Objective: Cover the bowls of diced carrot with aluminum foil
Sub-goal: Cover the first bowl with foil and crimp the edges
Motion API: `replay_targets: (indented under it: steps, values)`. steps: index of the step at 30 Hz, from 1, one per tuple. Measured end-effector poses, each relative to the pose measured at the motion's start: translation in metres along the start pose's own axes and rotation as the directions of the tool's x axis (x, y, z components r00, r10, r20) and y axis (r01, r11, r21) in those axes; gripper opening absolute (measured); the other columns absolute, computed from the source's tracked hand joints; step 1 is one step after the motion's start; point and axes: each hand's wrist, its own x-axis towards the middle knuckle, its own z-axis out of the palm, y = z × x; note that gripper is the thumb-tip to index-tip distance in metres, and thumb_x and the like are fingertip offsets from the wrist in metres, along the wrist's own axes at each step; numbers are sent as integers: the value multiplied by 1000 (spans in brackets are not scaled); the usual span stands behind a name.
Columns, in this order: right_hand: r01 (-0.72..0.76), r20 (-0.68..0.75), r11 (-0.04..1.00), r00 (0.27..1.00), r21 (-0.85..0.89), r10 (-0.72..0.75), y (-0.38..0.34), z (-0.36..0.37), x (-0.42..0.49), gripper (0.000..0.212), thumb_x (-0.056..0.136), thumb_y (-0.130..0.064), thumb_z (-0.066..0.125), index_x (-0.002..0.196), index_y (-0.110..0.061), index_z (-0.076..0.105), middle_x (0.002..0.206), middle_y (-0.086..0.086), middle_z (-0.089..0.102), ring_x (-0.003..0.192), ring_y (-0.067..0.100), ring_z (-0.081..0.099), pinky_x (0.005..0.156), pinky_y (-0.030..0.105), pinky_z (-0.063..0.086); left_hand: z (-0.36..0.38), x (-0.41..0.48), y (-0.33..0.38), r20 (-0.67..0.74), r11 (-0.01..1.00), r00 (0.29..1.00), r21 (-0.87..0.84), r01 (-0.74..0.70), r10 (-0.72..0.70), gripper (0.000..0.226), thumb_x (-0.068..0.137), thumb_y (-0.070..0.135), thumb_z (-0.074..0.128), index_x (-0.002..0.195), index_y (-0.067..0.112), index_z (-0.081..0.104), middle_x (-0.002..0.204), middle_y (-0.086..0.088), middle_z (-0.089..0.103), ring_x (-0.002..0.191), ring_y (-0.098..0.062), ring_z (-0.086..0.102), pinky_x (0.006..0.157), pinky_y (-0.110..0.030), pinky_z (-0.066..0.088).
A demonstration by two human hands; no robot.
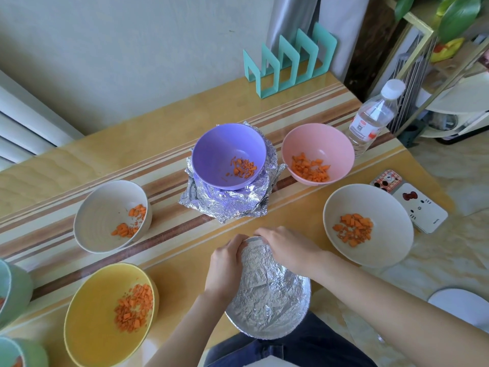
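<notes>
A bowl covered with crinkled aluminum foil sits at the table's near edge. My left hand curls over the foil at the bowl's far-left rim. My right hand curls over the foil at the far rim. Open bowls of diced carrot stand around: a purple bowl resting on a crumpled foil sheet, a pink bowl, a white bowl at right, a grey-white bowl at left and a yellow bowl at near left.
Green bowls sit at the left edge. A water bottle, a teal rack, a phone and a white cartoon-faced box stand at the right and back. A white plate lies at near right.
</notes>
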Motion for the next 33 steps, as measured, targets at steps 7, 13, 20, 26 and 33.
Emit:
replay_targets:
  steps: [7,13,20,26,33]
  values:
    - [-49,-56,999,997,-9,48,1,6,2,41,85,13,42,118,-7,56,107,14,66,92,31,63,75,42,51,-1,2,5,-17,1000,1000,-29,10,-11,17,94,12,51,107,18,61,88,1,71,78,-19,61,65,-16,39]
    - [-124,-25,990,992,61,126,16,-1,0,42,90,13,36,125,-4,52,114,16,64,90,27,62,70,38,48,0,-8,0,-99,988,988,-110,107,-118,19,95,10,49,102,15,66,72,6,63,65,-16,54,60,-7,35]
    - [-81,-13,989,996,121,84,9,-8,-3,52,91,13,33,134,-12,48,131,13,55,105,30,61,81,42,52,1,-7,8,-137,986,986,-146,80,-100,22,94,9,49,101,19,67,69,9,63,64,-2,52,61,-6,35]
    - [-52,45,985,998,165,46,5,-10,-4,50,97,4,35,141,-18,39,134,9,53,123,21,51,92,35,46,-2,-9,7,-146,994,989,-107,-10,-6,28,91,1,50,103,20,67,79,11,68,72,-7,57,64,-7,37]
    - [-20,44,984,999,179,12,1,-10,-1,54,91,11,34,134,-20,46,128,11,58,123,22,52,94,41,48,-5,-7,1,-160,994,982,-32,-106,100,28,89,2,50,104,20,65,88,8,69,74,-9,59,67,-8,38]
